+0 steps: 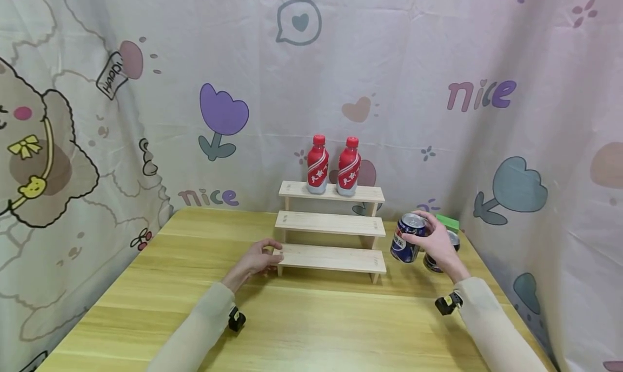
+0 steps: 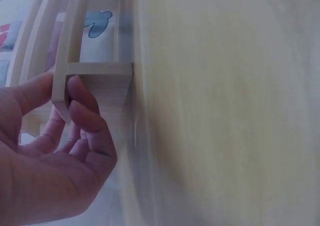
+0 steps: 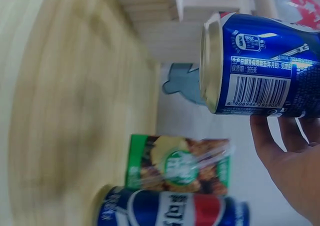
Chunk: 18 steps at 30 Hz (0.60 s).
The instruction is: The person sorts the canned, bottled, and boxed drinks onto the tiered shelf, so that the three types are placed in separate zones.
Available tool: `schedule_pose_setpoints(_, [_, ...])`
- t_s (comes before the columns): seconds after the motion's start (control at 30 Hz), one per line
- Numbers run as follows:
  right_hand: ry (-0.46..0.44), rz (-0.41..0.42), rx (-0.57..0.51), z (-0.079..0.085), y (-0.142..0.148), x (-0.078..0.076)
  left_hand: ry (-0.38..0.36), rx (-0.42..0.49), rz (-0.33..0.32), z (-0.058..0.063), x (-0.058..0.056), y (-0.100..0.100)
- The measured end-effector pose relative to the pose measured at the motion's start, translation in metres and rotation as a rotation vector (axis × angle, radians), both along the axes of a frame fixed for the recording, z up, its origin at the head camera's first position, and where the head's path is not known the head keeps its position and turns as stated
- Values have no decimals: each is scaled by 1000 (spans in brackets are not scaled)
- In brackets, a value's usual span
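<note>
The blue can (image 1: 405,246) is held above the table (image 1: 316,329), inboard of the far right corner, with its base clear of the surface. The right hand (image 1: 436,242) is curled around the can's side wall; far-side finger contact is partly hidden and cannot be fully confirmed. The can should handle as rigid and smooth, with moderate weight if full; a hard squeeze may dent its thin wall. Take hold around the side at mid-height, clear of the lid. The left hand (image 1: 257,258) pinches the left end of the lowest board of the wooden rack (image 1: 336,258), thumb above, fingers below. A second can (image 3: 165,206) and a green packet (image 3: 180,163) stand near the far right corner. Two red bottles (image 1: 318,169) stand upright on the rack's top board.
</note>
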State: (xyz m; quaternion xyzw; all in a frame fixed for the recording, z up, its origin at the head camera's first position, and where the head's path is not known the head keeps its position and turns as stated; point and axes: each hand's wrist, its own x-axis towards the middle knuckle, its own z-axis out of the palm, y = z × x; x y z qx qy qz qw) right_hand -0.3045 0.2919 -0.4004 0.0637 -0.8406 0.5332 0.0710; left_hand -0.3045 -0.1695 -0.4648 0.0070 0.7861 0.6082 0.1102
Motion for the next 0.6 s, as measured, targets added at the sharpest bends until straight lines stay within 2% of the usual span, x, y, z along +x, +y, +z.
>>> schedule_pose_setpoints(0.33, [71,81,3,22,-23,9,1,16,-39,1,-3,-3])
schedule_pose_setpoints(0.6, [51,111,-68,35,-48,7,2,-6,-56,0,-2,-7])
